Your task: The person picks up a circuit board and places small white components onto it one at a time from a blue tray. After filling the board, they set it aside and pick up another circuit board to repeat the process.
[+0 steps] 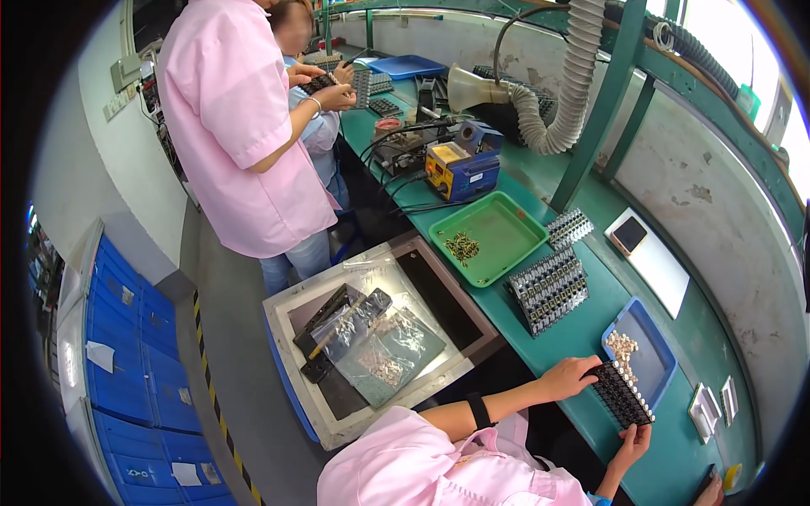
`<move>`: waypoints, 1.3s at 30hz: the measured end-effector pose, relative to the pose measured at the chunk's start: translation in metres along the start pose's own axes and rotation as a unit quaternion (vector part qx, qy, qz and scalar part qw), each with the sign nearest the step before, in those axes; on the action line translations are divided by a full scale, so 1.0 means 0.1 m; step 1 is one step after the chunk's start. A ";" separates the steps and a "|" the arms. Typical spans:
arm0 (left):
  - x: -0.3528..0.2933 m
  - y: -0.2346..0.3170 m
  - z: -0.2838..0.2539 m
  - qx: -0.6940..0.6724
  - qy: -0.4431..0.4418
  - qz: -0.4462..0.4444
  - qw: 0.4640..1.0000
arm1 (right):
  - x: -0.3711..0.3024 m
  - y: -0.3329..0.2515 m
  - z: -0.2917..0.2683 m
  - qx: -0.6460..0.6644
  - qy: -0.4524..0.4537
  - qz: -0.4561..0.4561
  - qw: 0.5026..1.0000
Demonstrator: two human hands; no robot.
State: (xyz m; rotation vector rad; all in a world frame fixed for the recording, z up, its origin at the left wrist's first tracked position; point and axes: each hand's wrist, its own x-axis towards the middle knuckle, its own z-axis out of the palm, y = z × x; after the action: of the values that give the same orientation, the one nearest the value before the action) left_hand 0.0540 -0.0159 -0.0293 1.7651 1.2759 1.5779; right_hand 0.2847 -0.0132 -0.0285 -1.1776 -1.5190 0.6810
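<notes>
My left hand [571, 377] grips the upper left end of a black slotted strip block [620, 395] with a row of small white tips along one edge. At its lower end, my right hand [633, 442] holds the same block between thumb and fingers. Tilted, the block is held over the near edge of a blue tray [663, 354]. Small beige parts [623, 347] lie in that tray, partly behind the block. Farther back on the green bench [525, 336], a stack of similar black and silver blocks [548, 291] stands beside a smaller one [569, 228].
A green tray [536, 229] holds small brass-coloured pins. Behind it sits a blue soldering station [464, 164]. A white box with a phone [629, 234] lies by the wall; white fixtures [704, 411] lie right. Left is a bin of bagged parts [392, 354]. Two co-workers stand beyond; another hand [711, 491] shows lower right.
</notes>
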 end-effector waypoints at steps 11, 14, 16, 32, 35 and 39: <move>-0.01 0.04 -0.02 0.000 -0.013 -0.019 1.000 | -0.01 -0.03 0.00 0.004 -0.006 0.047 0.999; 0.03 0.07 -0.02 -0.002 -0.027 -0.030 0.999 | 0.00 -0.02 -0.02 0.002 -0.007 0.067 0.998; 0.04 0.06 -0.02 -0.001 -0.036 -0.040 0.999 | -0.01 0.05 -0.04 0.007 -0.008 0.064 0.998; 0.05 0.08 0.06 0.047 -0.018 -0.035 0.998 | 0.04 -0.01 -0.11 0.003 -0.066 0.097 0.993; 0.02 0.07 0.04 0.074 0.001 -0.019 0.997 | 0.02 0.12 -0.08 0.053 -0.068 0.082 0.993; -0.02 0.13 -0.01 0.108 0.017 -0.021 0.994 | 0.06 0.29 -0.13 0.027 -0.115 0.087 0.989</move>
State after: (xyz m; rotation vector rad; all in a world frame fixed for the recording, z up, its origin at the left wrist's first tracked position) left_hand 0.0576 -0.0242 -0.0195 1.8319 1.5390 1.5002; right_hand 0.3070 0.0006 -0.0479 -1.2323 -1.5874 0.9976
